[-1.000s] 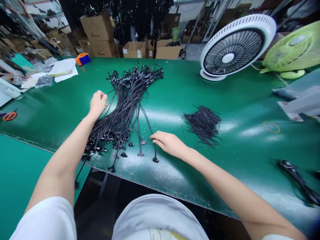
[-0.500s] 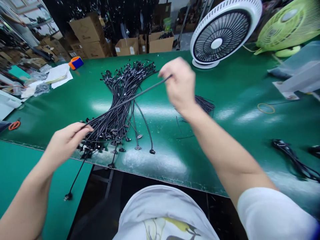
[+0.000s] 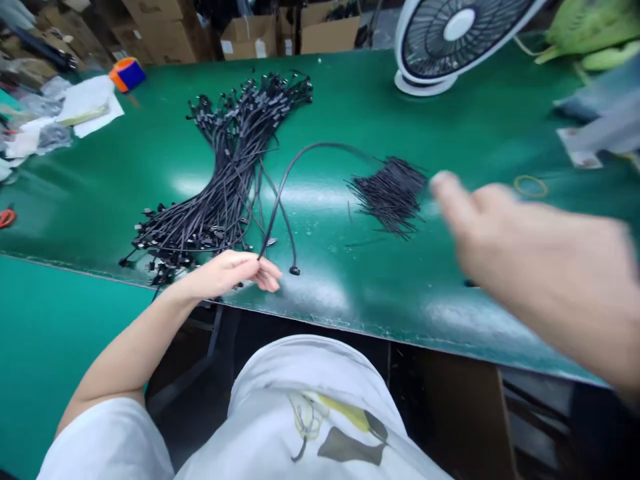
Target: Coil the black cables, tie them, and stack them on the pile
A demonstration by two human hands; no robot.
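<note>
A black cable (image 3: 287, 180) is pinched in my left hand (image 3: 240, 272) near the front edge of the green table. From there it arcs up and right, its far part reaching toward a pile of short, thin black strips (image 3: 393, 193) that look like twist ties. Behind my left hand lies a large bundle of black cables (image 3: 227, 160) with small connectors at both ends. A loose cable end with a black connector (image 3: 295, 271) rests just right of my left hand. My right hand (image 3: 520, 247) is smeared by motion, right of the strip pile; its fingers cannot be made out clearly.
A white fan (image 3: 425, 83) stands at the back of the green table (image 3: 340, 267), with a green fan (image 3: 590, 27) farther right. Papers (image 3: 90, 100) and an orange-and-blue tape roll (image 3: 127, 73) lie back left. A rubber band (image 3: 531, 187) is at right. Cardboard boxes (image 3: 330, 33) stand behind.
My left hand has moved right with the cable. My right hand has left the cable and swung right, past the strip pile. The cable went from stretched to arched, and the view has tilted down.
</note>
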